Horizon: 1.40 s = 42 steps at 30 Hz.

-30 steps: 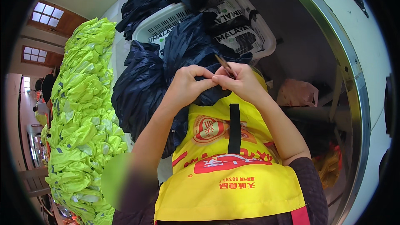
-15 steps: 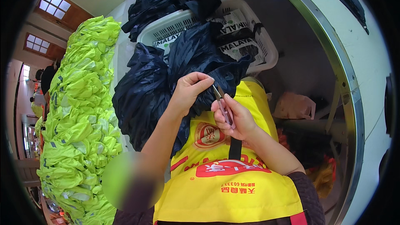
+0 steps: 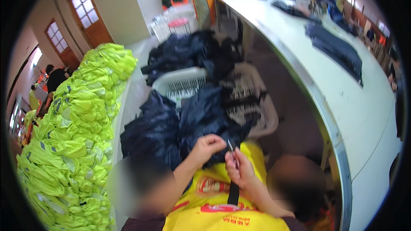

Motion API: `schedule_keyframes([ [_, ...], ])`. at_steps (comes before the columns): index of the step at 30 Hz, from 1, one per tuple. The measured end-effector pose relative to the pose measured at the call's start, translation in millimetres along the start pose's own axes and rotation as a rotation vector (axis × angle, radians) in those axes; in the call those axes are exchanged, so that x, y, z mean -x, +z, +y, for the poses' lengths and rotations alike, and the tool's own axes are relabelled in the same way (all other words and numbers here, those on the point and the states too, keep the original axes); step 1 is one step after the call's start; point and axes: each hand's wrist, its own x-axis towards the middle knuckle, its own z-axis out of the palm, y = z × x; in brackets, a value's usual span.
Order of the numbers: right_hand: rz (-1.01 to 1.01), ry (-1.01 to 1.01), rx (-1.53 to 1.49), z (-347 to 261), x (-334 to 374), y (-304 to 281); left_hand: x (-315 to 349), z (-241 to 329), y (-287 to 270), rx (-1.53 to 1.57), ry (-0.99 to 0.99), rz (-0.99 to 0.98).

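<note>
Now left hand (image 3: 208, 144) pinches dark garment (image 3: 201, 117) — right hand (image 3: 239, 169) grips small snips (image 3: 231, 149).

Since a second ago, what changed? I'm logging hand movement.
The right hand drew its small metal snips down toward the yellow apron, away from the left hand. The left hand still pinches the dark navy garment.

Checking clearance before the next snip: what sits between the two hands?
In the head view, a fold of dark navy fabric and the small metal snips held by the right hand; the left hand pinches the fabric.
</note>
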Motion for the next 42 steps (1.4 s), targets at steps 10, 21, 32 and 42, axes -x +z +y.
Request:
schedule_keyframes([
  [10,0.135,-0.675,0.675,-31,1,4,2,0,1,0.120,0.110,-0.036],
  [21,0.001,-0.495,1.375,-88,-31,43,-1,85,-44,-0.289,0.481,-0.047],
  [32,-0.034,-0.683,1.188,-91,-113,92,-15,77,-131,0.312,-0.079,-0.306],
  [42,0.154,-0.861,1.380,33,-132,8,-14,50,-150,0.639,0.101,-0.006],
])
